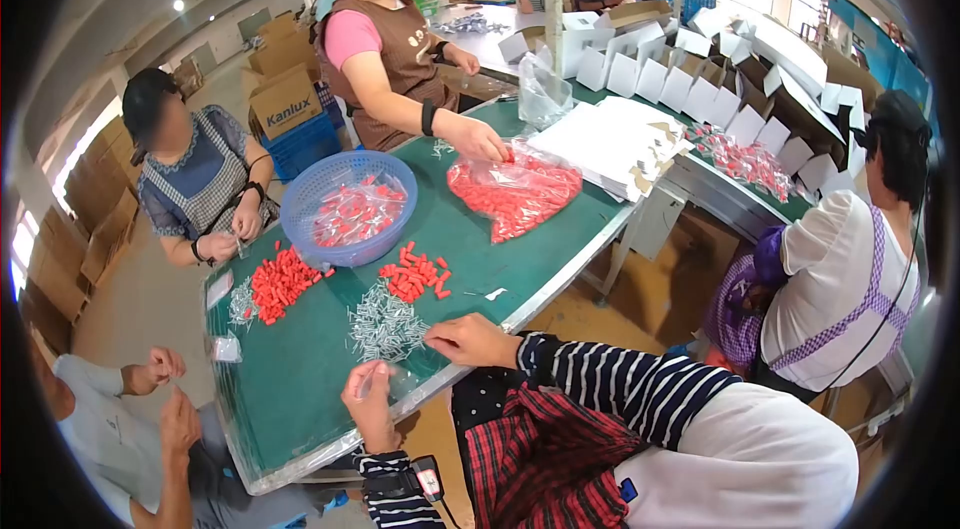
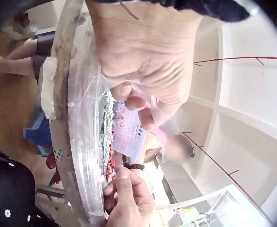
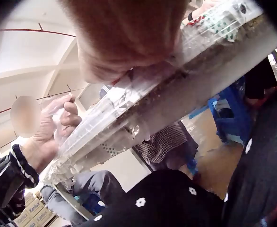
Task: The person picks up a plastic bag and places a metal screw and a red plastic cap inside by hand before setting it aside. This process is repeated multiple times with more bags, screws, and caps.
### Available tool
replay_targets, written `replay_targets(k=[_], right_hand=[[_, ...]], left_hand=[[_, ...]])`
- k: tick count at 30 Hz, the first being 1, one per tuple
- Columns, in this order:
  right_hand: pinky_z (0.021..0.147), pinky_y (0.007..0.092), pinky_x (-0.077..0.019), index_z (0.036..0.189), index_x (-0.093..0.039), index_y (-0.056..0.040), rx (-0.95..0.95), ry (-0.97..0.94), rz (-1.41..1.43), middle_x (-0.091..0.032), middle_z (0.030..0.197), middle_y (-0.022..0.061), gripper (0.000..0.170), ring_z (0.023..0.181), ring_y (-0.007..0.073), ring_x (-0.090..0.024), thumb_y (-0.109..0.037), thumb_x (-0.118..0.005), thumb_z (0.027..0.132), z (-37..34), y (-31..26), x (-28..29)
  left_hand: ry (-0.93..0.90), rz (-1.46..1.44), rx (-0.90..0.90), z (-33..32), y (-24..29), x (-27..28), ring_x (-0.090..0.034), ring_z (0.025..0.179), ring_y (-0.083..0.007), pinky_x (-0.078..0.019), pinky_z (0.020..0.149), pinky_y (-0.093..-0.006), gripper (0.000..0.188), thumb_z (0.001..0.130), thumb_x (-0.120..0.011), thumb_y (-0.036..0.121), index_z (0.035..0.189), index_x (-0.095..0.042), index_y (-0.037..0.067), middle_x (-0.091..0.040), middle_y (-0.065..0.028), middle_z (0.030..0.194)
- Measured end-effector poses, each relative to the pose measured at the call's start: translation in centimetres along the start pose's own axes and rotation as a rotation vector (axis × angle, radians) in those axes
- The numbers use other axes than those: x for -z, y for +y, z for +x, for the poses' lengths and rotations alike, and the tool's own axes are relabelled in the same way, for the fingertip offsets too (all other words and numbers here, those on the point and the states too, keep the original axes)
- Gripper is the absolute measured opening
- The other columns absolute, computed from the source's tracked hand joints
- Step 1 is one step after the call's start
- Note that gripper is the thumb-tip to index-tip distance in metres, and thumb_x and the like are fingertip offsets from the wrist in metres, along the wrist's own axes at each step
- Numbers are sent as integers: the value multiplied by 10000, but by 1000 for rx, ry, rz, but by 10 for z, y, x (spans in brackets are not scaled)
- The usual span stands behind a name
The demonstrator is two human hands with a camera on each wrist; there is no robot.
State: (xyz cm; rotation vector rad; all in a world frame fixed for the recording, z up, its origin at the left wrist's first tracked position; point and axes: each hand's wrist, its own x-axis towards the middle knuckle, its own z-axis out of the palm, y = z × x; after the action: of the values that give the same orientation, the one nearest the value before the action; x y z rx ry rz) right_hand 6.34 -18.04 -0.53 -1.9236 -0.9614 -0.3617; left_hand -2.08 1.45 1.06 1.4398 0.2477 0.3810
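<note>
My left hand (image 1: 370, 399) is held at the table's near edge, gripping a small clear plastic bag (image 1: 403, 384). In the left wrist view the thin film of the bag (image 2: 143, 87) runs between thumb and fingers. My right hand (image 1: 472, 340) reaches over the edge to the right side of a pile of grey screws (image 1: 385, 324). Its thumb and fingertips come together at the screws, pinching at the pile's border; the left wrist view shows these fingers (image 2: 124, 187) curled. Just behind the screws lies a small heap of red wall plugs (image 1: 415, 274).
A blue basket (image 1: 300, 219) of filled bags and a large bag of red plugs (image 1: 515, 194) stand farther back on the green table (image 1: 300, 399). Other people work around it, one reaching into the large bag. White sheets (image 1: 600, 144) lie at the far right corner.
</note>
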Motion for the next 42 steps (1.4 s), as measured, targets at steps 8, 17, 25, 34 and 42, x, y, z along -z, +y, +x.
replay_targets(k=[8, 17, 25, 34, 42], right_hand=[[604, 319, -480, 986, -645, -45, -205, -261, 155, -636, 876, 95, 360, 655, 190, -592, -383, -639, 862, 10, -11, 7], [614, 312, -472, 971, -621, -46, -154, -347, 329, -604, 833, 73, 286, 669, 167, -567, -299, -676, 850, 9, -4, -18], [608, 203, -412, 915, -603, -14, -520, -84, 846, -558, 767, -23, 91, 698, 29, -472, -103, -611, 900, 10, 6, -15], [524, 212, -383, 890, -588, -8, -463, -131, 654, -533, 704, -30, 138, 606, 26, -441, -132, -647, 877, 12, 6, -12], [507, 214, -357, 888, -578, -5, -487, -99, 662, -497, 685, -33, 116, 593, 24, -417, -111, -626, 888, 11, 6, -15]], left_hand=[[-53, 18, -92, 7, -16, 2, -540, 713, -83, -434, 677, -226, 55, 794, -699, -2, 830, -658, -9, -609, -19, 795], [-232, 214, -80, 6, -3, -9, -585, 786, -107, -473, 710, -239, 52, 820, -671, -10, 866, -681, -31, -624, -62, 837], [-202, 138, -17, 11, -9, -35, -581, 849, -103, -468, 759, -233, 176, 869, -640, 29, 1034, -670, -24, -633, -63, 944], [-143, 183, -3, 15, -8, -31, -544, 836, -98, -437, 752, -223, 181, 893, -620, 55, 1046, -670, -28, -603, -48, 892], [-161, 169, -17, 15, -9, -30, -530, 781, -88, -420, 698, -217, 121, 862, -633, 5, 968, -677, -36, -590, -34, 857]])
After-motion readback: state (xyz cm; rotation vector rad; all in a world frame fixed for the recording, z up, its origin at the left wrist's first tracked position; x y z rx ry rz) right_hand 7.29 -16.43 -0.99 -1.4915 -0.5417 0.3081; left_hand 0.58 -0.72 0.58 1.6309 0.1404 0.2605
